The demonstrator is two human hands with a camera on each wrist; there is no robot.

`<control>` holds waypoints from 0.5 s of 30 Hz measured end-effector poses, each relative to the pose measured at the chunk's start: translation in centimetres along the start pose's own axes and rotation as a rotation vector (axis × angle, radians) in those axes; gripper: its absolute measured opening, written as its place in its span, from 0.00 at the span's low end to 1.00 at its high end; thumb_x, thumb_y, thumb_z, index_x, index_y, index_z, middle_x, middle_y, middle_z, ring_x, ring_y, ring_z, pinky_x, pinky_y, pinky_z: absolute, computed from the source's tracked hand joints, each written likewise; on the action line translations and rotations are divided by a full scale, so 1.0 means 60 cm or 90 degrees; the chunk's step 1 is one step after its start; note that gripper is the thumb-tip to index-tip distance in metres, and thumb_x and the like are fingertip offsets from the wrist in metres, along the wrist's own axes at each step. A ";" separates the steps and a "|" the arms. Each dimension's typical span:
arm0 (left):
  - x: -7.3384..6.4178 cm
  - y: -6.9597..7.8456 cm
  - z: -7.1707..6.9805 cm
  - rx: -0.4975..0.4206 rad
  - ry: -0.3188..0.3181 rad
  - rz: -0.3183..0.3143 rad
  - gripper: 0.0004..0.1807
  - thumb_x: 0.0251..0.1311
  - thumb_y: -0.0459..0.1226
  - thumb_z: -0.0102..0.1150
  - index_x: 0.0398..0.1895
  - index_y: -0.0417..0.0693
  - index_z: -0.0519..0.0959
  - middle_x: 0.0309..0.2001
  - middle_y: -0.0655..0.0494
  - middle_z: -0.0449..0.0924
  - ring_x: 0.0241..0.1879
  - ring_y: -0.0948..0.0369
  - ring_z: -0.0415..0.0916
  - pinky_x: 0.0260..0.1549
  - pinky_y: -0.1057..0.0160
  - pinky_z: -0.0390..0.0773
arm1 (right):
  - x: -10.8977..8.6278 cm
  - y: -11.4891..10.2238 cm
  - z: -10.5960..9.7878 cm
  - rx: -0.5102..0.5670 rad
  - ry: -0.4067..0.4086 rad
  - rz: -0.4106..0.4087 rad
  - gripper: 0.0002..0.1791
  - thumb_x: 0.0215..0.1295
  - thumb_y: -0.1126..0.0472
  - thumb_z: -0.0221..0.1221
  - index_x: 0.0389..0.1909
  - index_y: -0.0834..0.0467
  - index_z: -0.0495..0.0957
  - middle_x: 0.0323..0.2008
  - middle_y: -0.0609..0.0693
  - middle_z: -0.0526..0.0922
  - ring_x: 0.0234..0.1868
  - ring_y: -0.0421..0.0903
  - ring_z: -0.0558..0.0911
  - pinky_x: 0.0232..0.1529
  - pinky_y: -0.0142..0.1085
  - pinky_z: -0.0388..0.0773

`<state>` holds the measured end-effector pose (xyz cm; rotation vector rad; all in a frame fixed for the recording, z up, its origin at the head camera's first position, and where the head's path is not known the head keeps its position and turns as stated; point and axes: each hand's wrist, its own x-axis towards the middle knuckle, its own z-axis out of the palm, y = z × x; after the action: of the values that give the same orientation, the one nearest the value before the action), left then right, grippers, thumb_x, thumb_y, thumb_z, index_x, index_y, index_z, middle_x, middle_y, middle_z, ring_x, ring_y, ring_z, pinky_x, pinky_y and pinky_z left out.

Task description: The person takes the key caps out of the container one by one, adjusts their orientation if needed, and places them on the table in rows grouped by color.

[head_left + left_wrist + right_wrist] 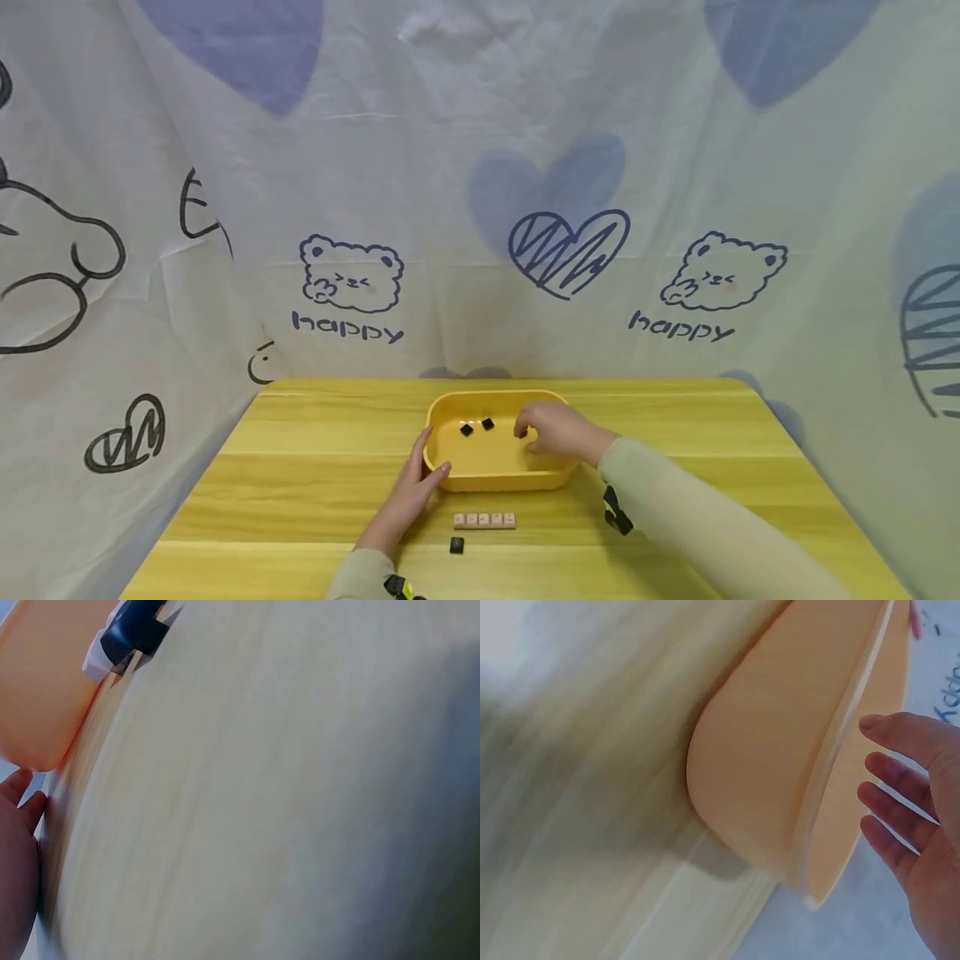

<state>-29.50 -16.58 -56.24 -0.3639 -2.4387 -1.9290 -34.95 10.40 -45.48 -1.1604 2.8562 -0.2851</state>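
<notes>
Yellow tub (495, 483), where does it stand?

Toward the far edge of the wooden table (300, 500), upright, its long side facing the person. Rounded corners, open top.

Contents?

Black keycaps (467, 430): 2 on the floor in the left half, near each other but apart. 1 more farther right, partly screened by the right hand (558, 429).

State of that hand?

Reaching in over the tub's right part. Fingers loosely bent, a gap between thumb and fingertips. The right wrist view shows the fingers spread, with no keycap visible among them. Fingertips lie just beside the 3rd keycap; contact, cannot tell.

And the left hand (408, 490)?

At the tub's near left corner. Fingers nearly straight along the outside of the wall, thumb well apart with its tip at the near rim. Touching the tub, spread round the corner, not curled.

Outside the tub?

In front, a row of 5 pale keycaps (483, 521), side by side; marks too small to read. Nearer the person, by the row's left end and apart from it, 1 loose black keycap (457, 546).

Backdrop?

Pale cloth (450, 167), printed with hearts, bear faces and the word "happy". Sleeves (675, 500) pale too.
</notes>
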 end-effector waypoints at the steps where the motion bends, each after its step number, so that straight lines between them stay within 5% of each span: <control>1: 0.000 0.000 -0.001 0.001 -0.002 0.003 0.41 0.70 0.41 0.55 0.78 0.49 0.43 0.74 0.30 0.41 0.71 0.38 0.47 0.68 0.42 0.49 | 0.004 0.003 0.001 0.002 -0.008 0.006 0.12 0.56 0.66 0.69 0.43 0.60 0.85 0.41 0.50 0.83 0.44 0.49 0.81 0.48 0.43 0.79; 15: 0.002 -0.002 -0.002 -0.010 -0.005 -0.006 0.42 0.70 0.41 0.55 0.79 0.50 0.42 0.75 0.32 0.40 0.72 0.40 0.45 0.69 0.44 0.47 | 0.034 0.040 0.029 0.060 -0.053 0.045 0.15 0.53 0.71 0.65 0.43 0.59 0.86 0.43 0.50 0.83 0.47 0.50 0.81 0.49 0.43 0.79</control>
<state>-29.66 -16.71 -56.28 -0.3614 -2.4361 -1.9546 -37.87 10.37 -47.57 -1.0271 2.7725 -0.3560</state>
